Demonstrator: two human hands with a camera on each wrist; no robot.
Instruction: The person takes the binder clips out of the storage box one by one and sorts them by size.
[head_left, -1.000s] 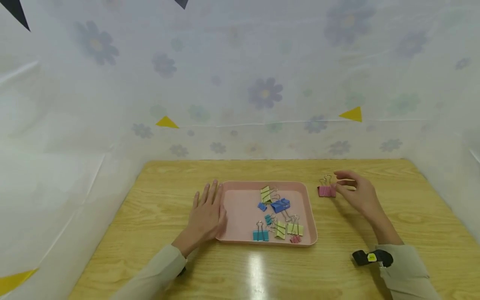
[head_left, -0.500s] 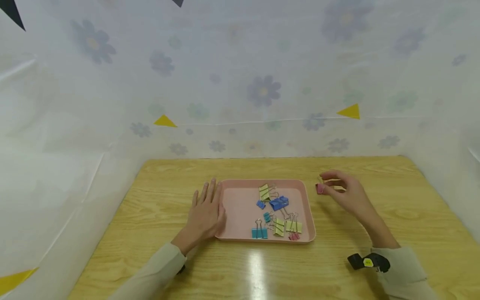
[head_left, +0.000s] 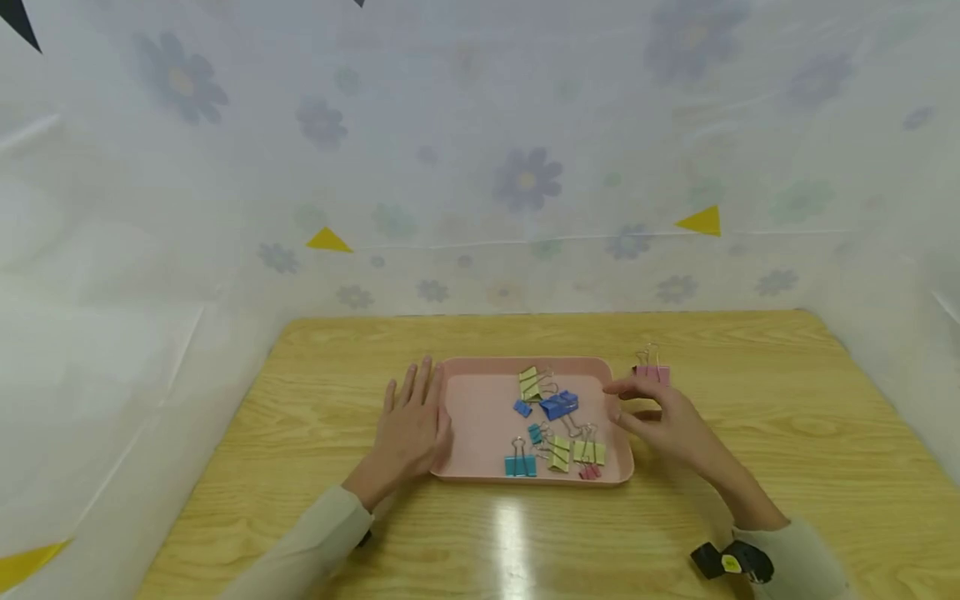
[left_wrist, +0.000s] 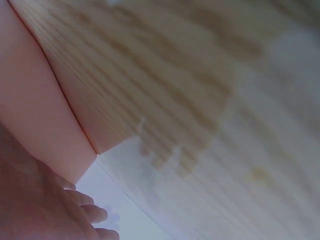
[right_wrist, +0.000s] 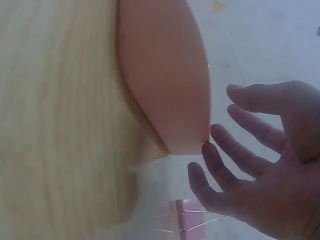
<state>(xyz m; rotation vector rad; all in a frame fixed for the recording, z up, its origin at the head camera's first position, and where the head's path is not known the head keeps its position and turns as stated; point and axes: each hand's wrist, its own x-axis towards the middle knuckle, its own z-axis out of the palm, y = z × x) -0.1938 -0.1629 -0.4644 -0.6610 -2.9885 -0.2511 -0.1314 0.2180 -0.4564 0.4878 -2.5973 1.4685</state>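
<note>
My left hand (head_left: 408, 425) lies along the left edge of the pink tray (head_left: 472, 421), its fingers straight. Over the tray's right rim is my right hand (head_left: 667, 425), thumb and fingers apart with nothing between them. Behind it on the table stands a large pink binder clip (head_left: 652, 372), handles up; its lower part is hidden by the hand. In the tray's right half lie a large blue binder clip (head_left: 558, 406), a small blue one (head_left: 522, 408), a teal one (head_left: 520, 467), a small teal one (head_left: 535, 433), several pale yellow ones (head_left: 558, 455) and a small pink one (head_left: 589, 472).
The wood-patterned table (head_left: 420, 542) carries the tray. A white flowered sheet (head_left: 450, 167) hangs behind it and at both sides. The tray's outer walls fill part of both wrist views.
My right hand has left the large pink binder clip, which stays on the table, and has moved left and nearer to the tray's right rim. The left hand keeps its place.
</note>
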